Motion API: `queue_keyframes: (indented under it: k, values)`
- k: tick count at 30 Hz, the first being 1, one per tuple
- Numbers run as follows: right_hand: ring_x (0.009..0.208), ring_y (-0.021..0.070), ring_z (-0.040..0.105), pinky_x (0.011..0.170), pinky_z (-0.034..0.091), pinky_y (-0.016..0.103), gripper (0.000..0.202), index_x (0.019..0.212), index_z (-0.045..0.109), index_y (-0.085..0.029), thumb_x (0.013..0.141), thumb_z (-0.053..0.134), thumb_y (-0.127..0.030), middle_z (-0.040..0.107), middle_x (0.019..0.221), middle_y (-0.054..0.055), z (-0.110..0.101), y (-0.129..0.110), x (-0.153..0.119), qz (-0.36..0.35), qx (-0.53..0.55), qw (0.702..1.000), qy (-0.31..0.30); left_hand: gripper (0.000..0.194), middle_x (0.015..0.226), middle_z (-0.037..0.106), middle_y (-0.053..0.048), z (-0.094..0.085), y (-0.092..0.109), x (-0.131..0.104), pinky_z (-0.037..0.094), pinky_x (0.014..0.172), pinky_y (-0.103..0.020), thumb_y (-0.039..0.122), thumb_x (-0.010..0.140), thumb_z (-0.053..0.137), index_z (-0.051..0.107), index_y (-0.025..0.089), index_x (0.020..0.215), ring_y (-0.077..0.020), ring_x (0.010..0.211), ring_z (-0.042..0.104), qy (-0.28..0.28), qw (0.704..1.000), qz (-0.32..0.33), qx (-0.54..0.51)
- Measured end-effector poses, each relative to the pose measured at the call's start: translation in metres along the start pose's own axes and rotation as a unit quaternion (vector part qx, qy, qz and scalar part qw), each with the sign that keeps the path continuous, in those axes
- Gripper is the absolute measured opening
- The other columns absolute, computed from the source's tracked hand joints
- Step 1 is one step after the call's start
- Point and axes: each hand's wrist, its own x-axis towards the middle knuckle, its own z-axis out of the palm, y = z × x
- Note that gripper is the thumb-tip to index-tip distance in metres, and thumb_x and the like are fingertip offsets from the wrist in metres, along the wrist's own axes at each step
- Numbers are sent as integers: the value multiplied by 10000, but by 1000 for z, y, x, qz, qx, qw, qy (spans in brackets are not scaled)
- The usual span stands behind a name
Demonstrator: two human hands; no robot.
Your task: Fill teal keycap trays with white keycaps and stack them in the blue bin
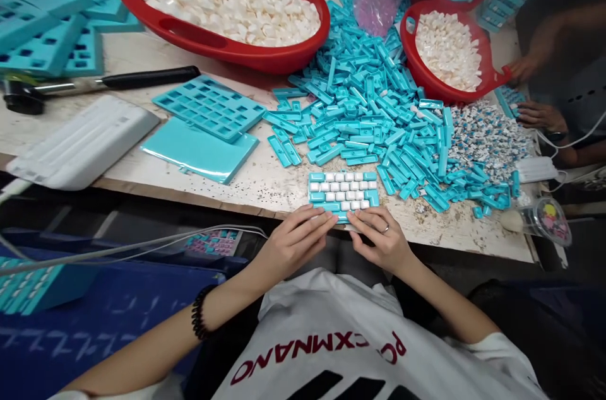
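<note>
A small keyboard (344,187) with white keys and teal keys lies at the front edge of the white table. My left hand (303,237) is closed on its near left corner, fingers together on the teal keys. On the near right corner, my right hand (381,237), with a ring on one finger, grips the same edge. Parts of the bottom row are hidden under my fingertips. Just beyond the keyboard spreads a big heap of loose teal long keycaps (360,110).
Red baskets hold white keycaps, a large one (303,50) and a smaller one (487,75). Left are a teal grid plate (208,106), a flat teal plate (199,147), a white power strip (85,141) and a hammer (146,77). Another person's hand (542,119) works at the right.
</note>
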Motion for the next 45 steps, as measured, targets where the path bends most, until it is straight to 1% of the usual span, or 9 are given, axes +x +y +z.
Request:
queue_keyframes:
  k: [5, 10, 14, 18, 21, 25, 31, 40, 45]
  values:
    - [1009, 230, 648, 882, 611, 400, 465, 1383, 623, -242, 930, 617, -137, 738, 1083, 79, 1, -4, 2, 16, 15, 1000, 8, 582, 1128, 748, -57, -2, 0, 7, 577, 979, -424, 55, 904, 644, 526, 260, 1437, -231, 1078, 670, 11, 1000, 7, -5]
    - [971, 189, 670, 867, 582, 359, 355, 1264, 695, -302, 966, 589, -141, 734, 1048, 45, -5, -13, 1, 123, 70, 987, 78, 333, 992, 727, -55, -1, 6, 14, 545, 921, -404, 67, 900, 628, 650, 226, 1192, -242, 1013, 654, 31, 999, -30, -10]
    - [971, 215, 667, 876, 555, 384, 229, 1145, 741, -258, 961, 623, -192, 718, 1032, 69, -22, -4, -21, 290, -53, 926, 237, 231, 997, 675, -68, 1, 7, 23, 509, 913, -418, 102, 932, 595, 634, 216, 1130, -247, 992, 642, 54, 996, -67, -20]
    - [1025, 262, 653, 922, 537, 453, 251, 1168, 733, -216, 952, 645, -309, 710, 1066, 102, -39, 16, -45, 358, -131, 899, 217, 221, 1105, 641, -87, 1, 4, 49, 493, 954, -425, 142, 964, 584, 612, 225, 1167, -256, 1076, 630, 67, 994, -85, -19]
    - [981, 244, 676, 888, 558, 420, 223, 1111, 754, -216, 979, 605, -317, 713, 1025, 94, -40, 24, -49, 366, -110, 907, 180, 194, 1212, 622, -109, 5, 2, 69, 503, 964, -427, 231, 993, 564, 615, 215, 1180, -272, 1148, 614, 1, 994, -106, -19]
    - [953, 233, 706, 840, 594, 380, 182, 1043, 768, -217, 972, 631, -314, 721, 1005, 90, -33, 15, -43, 354, -84, 908, 206, 272, 1296, 625, -132, 16, -1, 78, 497, 996, -461, 301, 1018, 526, 594, 190, 1257, -291, 1190, 605, -64, 994, -89, 2]
    - [768, 171, 736, 671, 639, 273, 73, 967, 749, -215, 901, 742, -245, 730, 954, 52, -27, -14, -20, 362, 60, 900, 236, 339, 1297, 649, -143, 23, -4, 74, 474, 1028, -463, 334, 1022, 518, 595, 164, 1305, -297, 1204, 596, -71, 994, -66, 46]
    - [945, 183, 741, 853, 580, 321, 201, 1118, 761, -269, 972, 651, -186, 768, 1032, 41, -20, -14, -7, 256, 92, 959, 81, 346, 1291, 651, -119, 18, -1, 76, 479, 1013, -449, 293, 1006, 559, 607, 215, 1340, -285, 1203, 595, -74, 994, -69, 41]
    - [905, 202, 748, 894, 524, 387, 136, 1043, 773, -282, 956, 687, -223, 789, 971, 20, -15, -12, -7, 239, 52, 967, 75, 314, 1286, 663, -120, 18, 0, 76, 484, 1014, -448, 293, 1004, 557, 626, 205, 1298, -281, 1188, 608, -65, 994, -87, 19]
